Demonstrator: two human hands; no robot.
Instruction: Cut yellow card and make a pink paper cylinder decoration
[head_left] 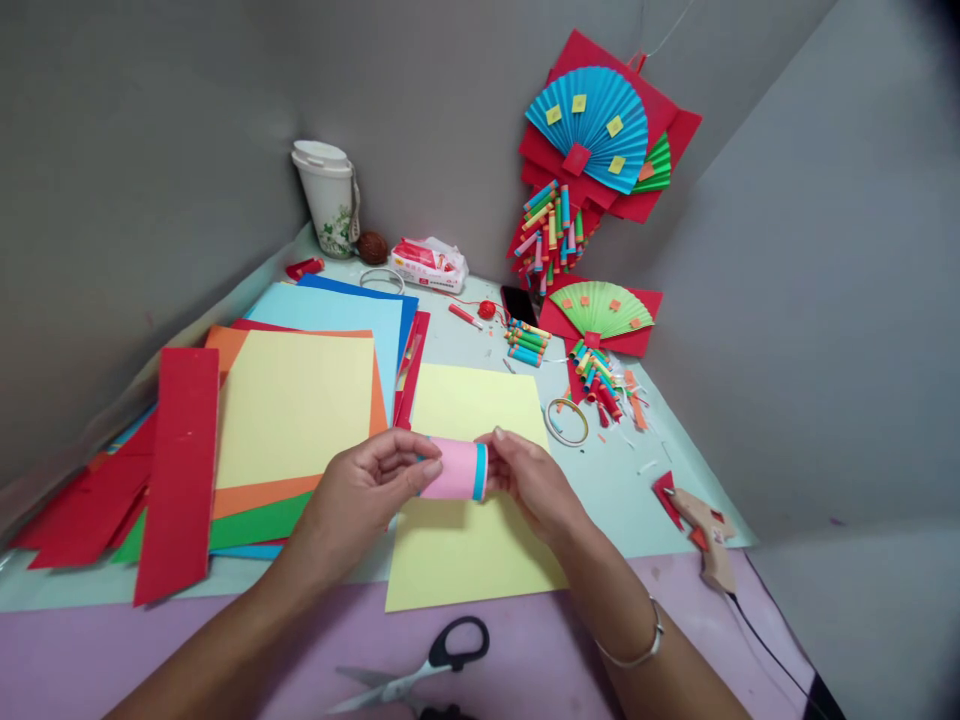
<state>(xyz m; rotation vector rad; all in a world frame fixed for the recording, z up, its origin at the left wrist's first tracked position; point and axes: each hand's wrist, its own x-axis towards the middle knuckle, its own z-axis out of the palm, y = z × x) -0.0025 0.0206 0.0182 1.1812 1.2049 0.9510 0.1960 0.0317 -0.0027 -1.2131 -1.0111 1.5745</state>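
Note:
Between my two hands is a pink paper tube (454, 472) with a blue band near each end, held level above a yellow sheet (480, 560). My left hand (379, 475) pinches its left end between thumb and fingers. At the right end, my right hand (529, 477) has its thumb and fingers closed at the rim; the fingertips are partly behind the tube. Black-handled scissors (405, 685) lie on the purple surface below my hands, partly cut off by the frame's lower edge.
Stacked coloured paper (292, 400) and red strips (176, 470) lie left. A glue gun (709, 535) and tape roll (566, 422) lie right. Small rolled tubes (527, 342), a wipes pack (429, 265) and a cup (326, 200) stand behind. A fan decoration (589, 125) hangs on the wall.

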